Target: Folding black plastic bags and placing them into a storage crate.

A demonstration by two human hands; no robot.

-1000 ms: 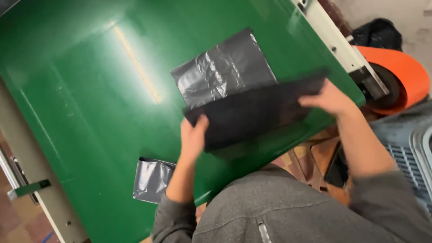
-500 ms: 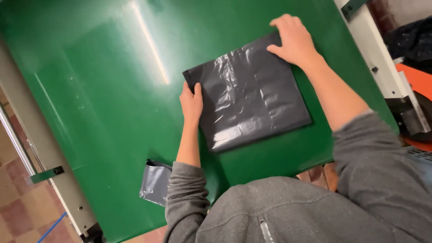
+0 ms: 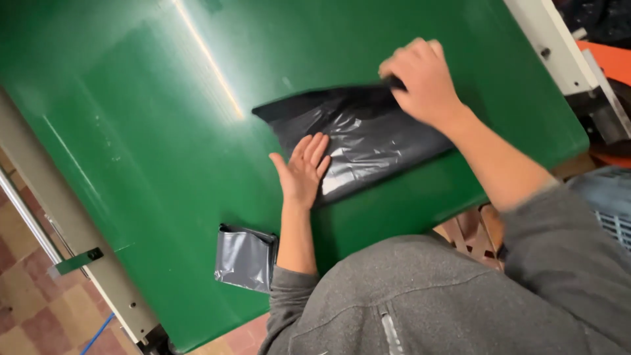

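On the glossy green tabletop, near its right-hand half: one dark grey, shiny plastic bag, lying flat and creased, with one corner pointing left and its far edge raised off the surface.

Left hand: released, palm down, fingers straight and together, pressing flat on the bag's near left portion; bare forearm running back to a grey sleeve.

Right hand: clenched on the bag's far edge, fingers curled over and pinching the plastic, lifting that edge slightly; forearm crossing above the bag's right side.

Near table edge, just left of the left forearm: one smaller folded grey plastic bag, partly overhanging the edge, well apart from the bag in hand.

Left side: pale metal frame rail bordering the table, checkered floor tiles below. Upper right: white frame member and an orange object, partly seen.
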